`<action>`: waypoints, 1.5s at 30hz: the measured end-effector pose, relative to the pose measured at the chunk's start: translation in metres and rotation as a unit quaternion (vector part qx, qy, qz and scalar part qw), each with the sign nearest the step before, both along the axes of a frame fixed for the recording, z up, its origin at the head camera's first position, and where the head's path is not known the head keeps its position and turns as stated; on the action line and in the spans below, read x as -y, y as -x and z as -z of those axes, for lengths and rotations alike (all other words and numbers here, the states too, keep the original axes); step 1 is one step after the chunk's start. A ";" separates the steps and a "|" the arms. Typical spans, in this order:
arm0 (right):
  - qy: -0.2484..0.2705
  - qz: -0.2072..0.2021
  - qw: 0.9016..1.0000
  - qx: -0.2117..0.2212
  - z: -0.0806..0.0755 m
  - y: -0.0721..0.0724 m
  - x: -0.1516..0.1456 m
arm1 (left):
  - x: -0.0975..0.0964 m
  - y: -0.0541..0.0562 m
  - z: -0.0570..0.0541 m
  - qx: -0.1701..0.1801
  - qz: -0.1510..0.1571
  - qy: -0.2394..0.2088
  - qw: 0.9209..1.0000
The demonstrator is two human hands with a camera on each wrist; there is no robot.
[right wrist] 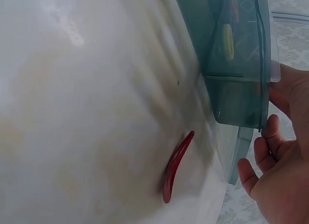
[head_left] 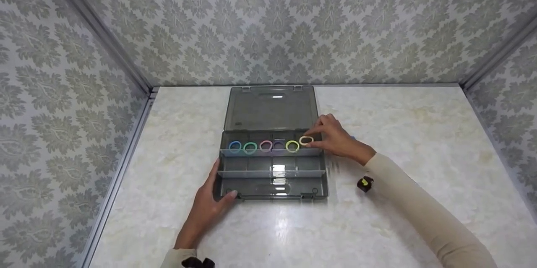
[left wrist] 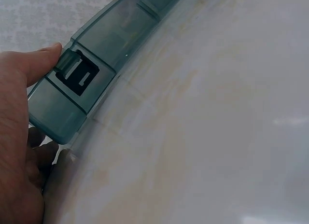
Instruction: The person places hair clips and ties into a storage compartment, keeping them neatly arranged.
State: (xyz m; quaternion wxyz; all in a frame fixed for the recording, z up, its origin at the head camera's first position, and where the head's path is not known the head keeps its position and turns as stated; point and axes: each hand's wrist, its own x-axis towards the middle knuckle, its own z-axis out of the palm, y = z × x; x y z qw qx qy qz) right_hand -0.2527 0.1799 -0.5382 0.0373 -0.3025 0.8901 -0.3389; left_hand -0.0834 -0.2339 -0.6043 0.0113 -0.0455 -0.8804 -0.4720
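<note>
A grey see-through storage box (head_left: pixel 268 184) stands on the table with its lid (head_left: pixel 272 108) laid back. My left hand (head_left: pixel 207 201) grips its near left corner, thumb at the front wall and fingers along the side. In the left wrist view the thumb lies beside a latch (left wrist: pixel 79 74). Over the right end of the far compartment, my right hand (head_left: pixel 333 138) pinches a cream ring-shaped hair tie (head_left: pixel 306 145). Blue (head_left: pixel 235 152), green (head_left: pixel 250 153), pink (head_left: pixel 266 151), purple and yellow (head_left: pixel 292 152) hair ties stand in a row there.
A slim red hair clip (right wrist: pixel 177 167) lies on the table beside the box in the right wrist view. A small dark object with a yellow part (head_left: pixel 365 183) shows near my right cuff. Patterned walls (head_left: pixel 277 24) enclose the table (head_left: pixel 423 146) at the back and sides.
</note>
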 end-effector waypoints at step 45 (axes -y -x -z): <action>0.114 0.086 0.990 -0.012 0.031 -0.011 -0.100 | -0.001 0.002 -0.001 0.002 -0.002 0.002 1.000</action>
